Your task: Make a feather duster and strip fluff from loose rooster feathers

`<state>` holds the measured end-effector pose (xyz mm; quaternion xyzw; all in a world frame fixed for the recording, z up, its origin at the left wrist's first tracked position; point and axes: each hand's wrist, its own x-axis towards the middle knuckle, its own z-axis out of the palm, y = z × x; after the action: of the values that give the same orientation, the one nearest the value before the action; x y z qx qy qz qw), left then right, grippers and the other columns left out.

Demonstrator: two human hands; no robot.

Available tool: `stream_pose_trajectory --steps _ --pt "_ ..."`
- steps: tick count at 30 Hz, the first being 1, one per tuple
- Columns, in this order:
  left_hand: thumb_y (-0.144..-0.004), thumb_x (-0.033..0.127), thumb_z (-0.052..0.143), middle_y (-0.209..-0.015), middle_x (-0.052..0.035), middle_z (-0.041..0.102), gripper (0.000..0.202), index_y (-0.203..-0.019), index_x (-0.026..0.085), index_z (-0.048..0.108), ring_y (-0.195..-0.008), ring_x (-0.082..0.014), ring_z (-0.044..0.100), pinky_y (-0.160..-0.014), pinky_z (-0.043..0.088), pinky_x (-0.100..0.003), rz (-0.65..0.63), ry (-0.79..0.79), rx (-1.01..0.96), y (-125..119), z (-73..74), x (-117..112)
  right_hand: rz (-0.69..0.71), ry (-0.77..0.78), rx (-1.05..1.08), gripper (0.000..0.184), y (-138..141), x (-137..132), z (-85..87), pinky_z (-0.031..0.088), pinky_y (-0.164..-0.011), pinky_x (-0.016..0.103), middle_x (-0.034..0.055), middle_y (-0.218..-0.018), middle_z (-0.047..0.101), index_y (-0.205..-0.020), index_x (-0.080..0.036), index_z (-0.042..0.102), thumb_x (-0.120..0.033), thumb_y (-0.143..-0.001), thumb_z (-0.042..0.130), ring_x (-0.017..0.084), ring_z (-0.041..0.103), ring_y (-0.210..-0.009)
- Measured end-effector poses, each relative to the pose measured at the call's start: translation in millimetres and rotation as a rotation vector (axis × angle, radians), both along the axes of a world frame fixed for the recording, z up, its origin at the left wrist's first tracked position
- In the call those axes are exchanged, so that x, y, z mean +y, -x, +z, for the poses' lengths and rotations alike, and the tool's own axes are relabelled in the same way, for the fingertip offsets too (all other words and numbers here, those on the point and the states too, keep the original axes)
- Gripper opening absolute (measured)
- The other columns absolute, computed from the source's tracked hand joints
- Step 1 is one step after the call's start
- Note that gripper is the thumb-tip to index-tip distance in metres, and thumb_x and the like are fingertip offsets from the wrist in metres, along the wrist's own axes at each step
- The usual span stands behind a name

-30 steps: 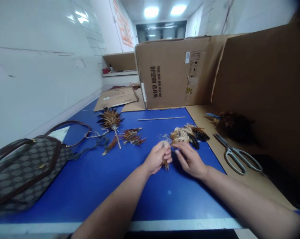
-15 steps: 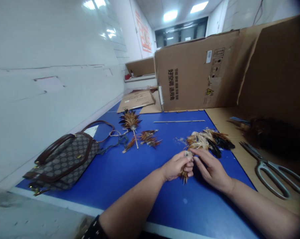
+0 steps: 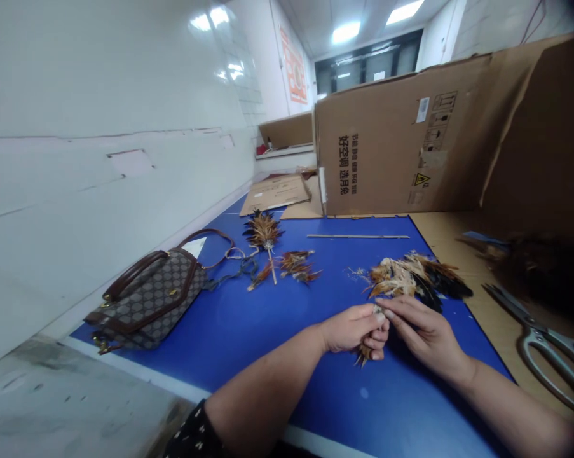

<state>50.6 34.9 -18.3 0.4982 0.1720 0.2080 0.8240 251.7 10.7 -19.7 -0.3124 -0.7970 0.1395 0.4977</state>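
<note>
My left hand (image 3: 358,329) is closed round a small bunch of brown feathers (image 3: 362,356), whose tips stick out below the fist. The pale quill ends (image 3: 377,310) show above my left thumb. There my right hand (image 3: 427,334) pinches with thumb and forefinger; whether it holds one feather or the whole end is too small to tell. Just behind my hands lies a loose pile of brown, cream and black feathers (image 3: 405,277). Left of it on the blue tabletop are a smaller feather clump (image 3: 297,266) and a feather duster (image 3: 264,235) with a thin stick handle.
A patterned handbag (image 3: 157,299) sits at the left by the wall. A thin stick (image 3: 358,236) lies farther back. Large scissors (image 3: 537,337) rest on cardboard at the right, near a dark feather heap (image 3: 548,273). A big cardboard box (image 3: 386,152) stands behind.
The camera view has turned left, so everything sits farther right in the picture. My right thumb and forefinger have closed in on the quill ends. My left hand keeps its grip.
</note>
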Motion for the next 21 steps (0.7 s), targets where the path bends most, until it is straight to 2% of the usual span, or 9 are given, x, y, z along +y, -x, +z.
stream_pose_trajectory --steps 5,9,14,18,21 --pt "-0.09 0.058 0.069 -0.073 0.0058 0.039 0.044 -0.09 0.018 0.05 -0.056 -0.0059 0.036 -0.065 0.046 -0.029 -0.006 -0.013 0.008 2 -1.8 0 0.04 0.008 0.007 0.041 1 1 1.7 0.06 -0.08 0.029 0.0063 -0.103 0.072 -0.133 -0.03 0.07 -0.011 -0.099 0.059 0.017 0.071 -0.091" --pt "-0.086 0.061 0.072 -0.074 0.004 0.047 0.049 -0.093 0.018 0.05 -0.057 -0.0075 0.046 -0.064 0.049 -0.03 0.036 -0.022 0.046 2 -6.7 3 0.051 0.032 -0.016 0.043 1 0 -0.4 0.06 -0.081 0.03 0.0065 -0.103 0.071 -0.137 -0.031 0.067 -0.013 -0.1 0.058 0.018 0.071 -0.092" --pt "-0.082 0.066 0.073 -0.08 -0.0016 0.06 0.055 -0.095 0.018 0.05 -0.061 -0.0119 0.06 -0.063 0.054 -0.032 0.144 -0.059 0.057 0 -15.8 8 0.026 0.036 -0.054 0.049 1 -3 0.3 0.059 -0.094 0.032 0.0092 -0.118 0.068 -0.148 -0.032 0.057 -0.015 -0.102 0.054 0.019 0.069 -0.105" --pt "-0.081 0.065 0.074 -0.079 -0.0026 0.063 0.055 -0.095 0.017 0.05 -0.061 -0.0129 0.062 -0.062 0.056 -0.031 0.156 -0.053 0.036 2 -20.6 13 0.082 0.113 -0.135 0.054 2 -4 -1.0 0.057 -0.1 0.033 0.0113 -0.133 0.062 -0.158 -0.032 0.044 -0.018 -0.106 0.046 0.019 0.068 -0.112" --pt "-0.081 0.064 0.074 -0.079 -0.0029 0.063 0.054 -0.095 0.017 0.051 -0.06 -0.0135 0.063 -0.062 0.056 -0.032 0.152 -0.061 0.036 3 -20.8 14 0.109 0.15 -0.158 0.055 2 -3 -3.5 0.057 -0.102 0.033 0.0114 -0.137 0.06 -0.16 -0.033 0.041 -0.02 -0.107 0.042 0.018 0.069 -0.111"
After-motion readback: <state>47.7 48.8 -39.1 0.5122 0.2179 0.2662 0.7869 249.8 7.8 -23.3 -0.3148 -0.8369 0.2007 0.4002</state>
